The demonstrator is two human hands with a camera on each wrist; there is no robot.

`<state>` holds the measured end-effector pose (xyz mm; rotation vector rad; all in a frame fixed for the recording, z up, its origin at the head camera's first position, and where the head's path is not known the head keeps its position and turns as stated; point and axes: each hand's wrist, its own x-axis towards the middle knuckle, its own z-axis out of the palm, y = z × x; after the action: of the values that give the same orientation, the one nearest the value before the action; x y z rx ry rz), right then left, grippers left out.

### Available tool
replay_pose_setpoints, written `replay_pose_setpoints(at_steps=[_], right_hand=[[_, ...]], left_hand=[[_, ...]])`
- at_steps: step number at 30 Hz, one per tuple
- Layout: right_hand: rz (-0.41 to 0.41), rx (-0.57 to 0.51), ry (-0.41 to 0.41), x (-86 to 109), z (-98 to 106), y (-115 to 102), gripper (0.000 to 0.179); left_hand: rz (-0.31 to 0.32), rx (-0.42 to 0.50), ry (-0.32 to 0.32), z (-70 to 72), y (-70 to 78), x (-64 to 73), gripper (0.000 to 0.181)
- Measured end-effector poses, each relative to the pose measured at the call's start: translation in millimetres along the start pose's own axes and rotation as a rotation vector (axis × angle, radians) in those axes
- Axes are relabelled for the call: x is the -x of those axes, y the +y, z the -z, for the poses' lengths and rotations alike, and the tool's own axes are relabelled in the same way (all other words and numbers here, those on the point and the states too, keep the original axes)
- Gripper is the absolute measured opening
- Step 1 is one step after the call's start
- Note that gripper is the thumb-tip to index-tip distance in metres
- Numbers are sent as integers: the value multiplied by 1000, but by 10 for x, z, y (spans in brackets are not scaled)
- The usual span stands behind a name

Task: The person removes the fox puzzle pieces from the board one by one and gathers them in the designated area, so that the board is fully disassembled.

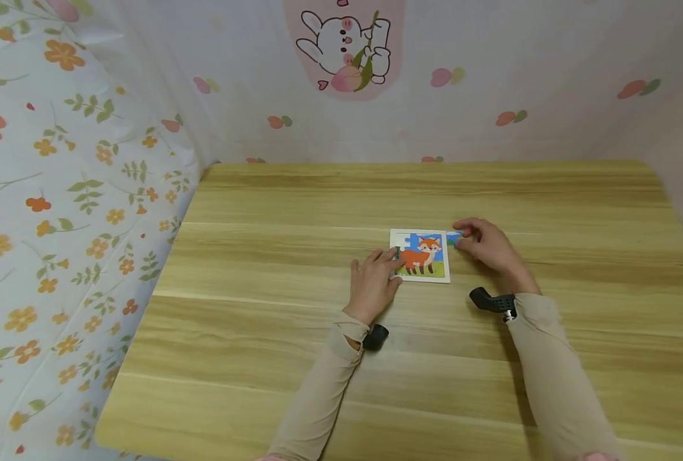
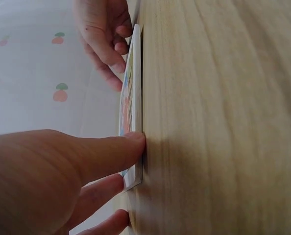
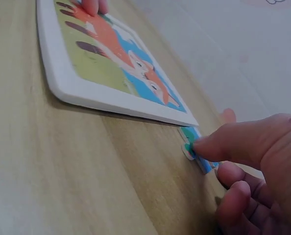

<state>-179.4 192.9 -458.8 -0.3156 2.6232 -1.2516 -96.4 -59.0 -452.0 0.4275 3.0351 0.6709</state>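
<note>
Jigsaw piece (image 1: 453, 237), blue and green, is what we see pinched between the thumb and fingers of the right hand (image 1: 493, 250), seemingly by its outer side because the opposite side lies close against the board. It sits low on the table (image 1: 261, 256), just beside the far right corner of the fox jigsaw (image 1: 422, 258). We find the left hand (image 1: 373, 285) unclenched at the jigsaw's near left corner, fingertips on the picture and thumb against the near edge; that spread probably braces the board against sliding. Near the jigsaw's far left corner we notice bare white base (image 1: 406, 239). The jigsaw lies flat around mid-width of the table, closer to its far edge, where, we judge, both hands reach easily. Black wrist cameras (image 1: 494, 303) jut from the beige sleeves (image 1: 318, 403), presumably aimed at the hands' work.
</note>
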Motion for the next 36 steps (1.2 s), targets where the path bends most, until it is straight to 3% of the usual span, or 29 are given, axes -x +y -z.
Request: replay_pose_setpoints(at_steps=[9, 19, 27, 36], right_hand=[[-11, 29, 40, -11, -43, -52, 38], [-17, -43, 54, 22, -36, 7, 36], [-10, -7, 138, -17, -78, 1, 26], [-83, -6, 196, -1, -80, -31, 29]], left_hand=[[-7, -1, 14, 21, -11, 11, 36], [0, 12, 15, 2, -10, 15, 36], [8, 18, 12, 9, -6, 24, 36], [-4, 18, 18, 23, -6, 11, 36]])
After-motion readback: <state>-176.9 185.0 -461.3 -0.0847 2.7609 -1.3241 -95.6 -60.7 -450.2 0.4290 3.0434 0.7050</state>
